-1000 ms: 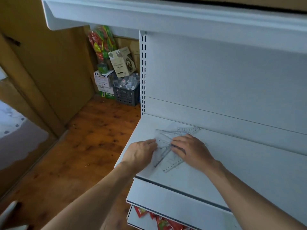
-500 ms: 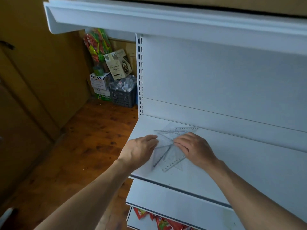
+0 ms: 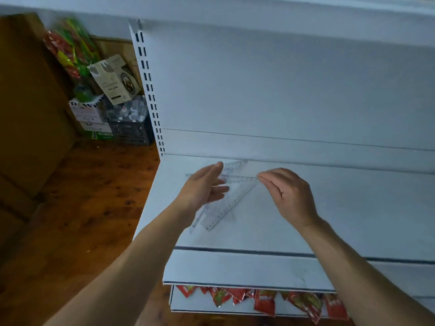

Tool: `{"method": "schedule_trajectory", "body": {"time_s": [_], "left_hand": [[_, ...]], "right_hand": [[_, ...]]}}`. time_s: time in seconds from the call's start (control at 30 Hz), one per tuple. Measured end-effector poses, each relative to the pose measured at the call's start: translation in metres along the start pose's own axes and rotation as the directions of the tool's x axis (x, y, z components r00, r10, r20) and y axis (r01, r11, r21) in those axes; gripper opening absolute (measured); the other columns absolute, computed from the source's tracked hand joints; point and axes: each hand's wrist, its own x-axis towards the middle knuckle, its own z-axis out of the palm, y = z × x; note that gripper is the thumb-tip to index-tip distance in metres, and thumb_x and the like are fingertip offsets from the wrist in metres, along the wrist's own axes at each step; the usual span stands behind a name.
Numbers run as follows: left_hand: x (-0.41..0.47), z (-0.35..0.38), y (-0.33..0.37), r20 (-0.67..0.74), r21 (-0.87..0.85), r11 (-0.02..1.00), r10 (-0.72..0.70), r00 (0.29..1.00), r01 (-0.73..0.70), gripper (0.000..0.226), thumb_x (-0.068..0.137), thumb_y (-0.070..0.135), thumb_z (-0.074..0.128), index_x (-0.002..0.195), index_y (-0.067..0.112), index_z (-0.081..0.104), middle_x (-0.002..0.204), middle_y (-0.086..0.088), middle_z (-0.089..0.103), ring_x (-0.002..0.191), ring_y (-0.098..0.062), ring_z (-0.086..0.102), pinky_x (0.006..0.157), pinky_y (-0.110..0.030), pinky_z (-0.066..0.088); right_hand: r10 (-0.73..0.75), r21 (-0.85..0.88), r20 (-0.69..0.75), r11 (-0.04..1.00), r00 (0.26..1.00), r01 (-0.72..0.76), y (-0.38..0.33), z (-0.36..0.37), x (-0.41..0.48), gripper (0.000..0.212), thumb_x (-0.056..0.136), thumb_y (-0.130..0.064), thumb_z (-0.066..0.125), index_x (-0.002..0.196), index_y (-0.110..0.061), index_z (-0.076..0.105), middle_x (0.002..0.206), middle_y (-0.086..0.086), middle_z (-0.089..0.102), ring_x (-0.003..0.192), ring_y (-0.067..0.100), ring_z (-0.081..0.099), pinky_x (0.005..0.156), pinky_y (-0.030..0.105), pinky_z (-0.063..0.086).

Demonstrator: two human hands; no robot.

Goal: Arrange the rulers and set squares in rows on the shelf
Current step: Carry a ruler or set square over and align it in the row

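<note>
Heap of rulers and set squares (image 3: 229, 206) lies on the shelf (image 3: 341, 220) between the hands; left hand (image 3: 202, 189) hovers over it, fingers straight, holding nothing; right hand (image 3: 289, 196) is curled, fingertips (image 3: 260, 178) pinching the end of the crosswise ruler (image 3: 242, 178). Its long axis runs hand to hand; right hand should lead, I judge.

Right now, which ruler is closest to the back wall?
The clear ruler poking out beyond the left hand; the others lie nearer the front edge.
</note>
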Motion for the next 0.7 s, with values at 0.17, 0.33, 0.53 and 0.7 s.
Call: {"method": "schedule_trajectory", "body": {"time_s": [0.17,0.33,0.53,0.7], "left_hand": [[0.003,0.048,-0.009,0.075,-0.204,0.976,0.098,0.992,-0.081,0.061,0.086,-0.006,0.062,0.141,0.009,0.040,0.125,-0.008,0.062,0.100,-0.021,0.069,0.086,-0.025,0.055],[0.001,0.110,-0.016,0.178,-0.198,0.967,0.195,0.964,-0.159,0.051,0.087,-0.011,0.058,0.132,0.011,0.050,0.119,-0.006,0.066,0.100,-0.017,0.069,0.086,-0.025,0.054],[-0.019,0.210,-0.034,0.327,-0.183,0.966,0.235,0.916,-0.182,0.032,0.084,-0.016,0.057,0.109,0.003,0.064,0.096,-0.006,0.074,0.089,-0.014,0.070,0.076,-0.020,0.053],[-0.049,0.323,-0.059,0.461,-0.110,0.983,0.179,0.869,-0.144,0.025,0.083,-0.011,0.062,0.101,0.007,0.064,0.100,-0.007,0.074,0.096,-0.016,0.069,0.077,-0.020,0.053]], "right_hand": [[0.161,0.059,-0.044,0.986,0.986,-0.158,0.012,-0.041,-0.032,0.012,0.088,-0.013,0.066,0.093,-0.009,0.075,0.097,0.001,0.069,0.089,0.008,0.063,0.083,0.018,0.048],[0.470,0.358,-0.059,0.833,0.881,-0.421,0.031,-0.088,-0.066,0.015,0.084,-0.003,0.068,0.094,-0.014,0.073,0.102,-0.002,0.068,0.093,0.005,0.064,0.082,0.017,0.050],[0.799,0.626,0.106,0.409,0.592,-0.664,0.069,-0.169,-0.119,0.020,0.086,-0.009,0.067,0.101,-0.022,0.065,0.084,-0.006,0.072,0.075,0.008,0.066,0.065,0.018,0.052],[0.864,0.597,0.049,0.377,0.502,-0.708,0.107,-0.261,-0.190,0.009,0.086,-0.013,0.068,0.083,-0.021,0.071,0.074,-0.002,0.072,0.067,0.005,0.064,0.059,0.015,0.048]]}}
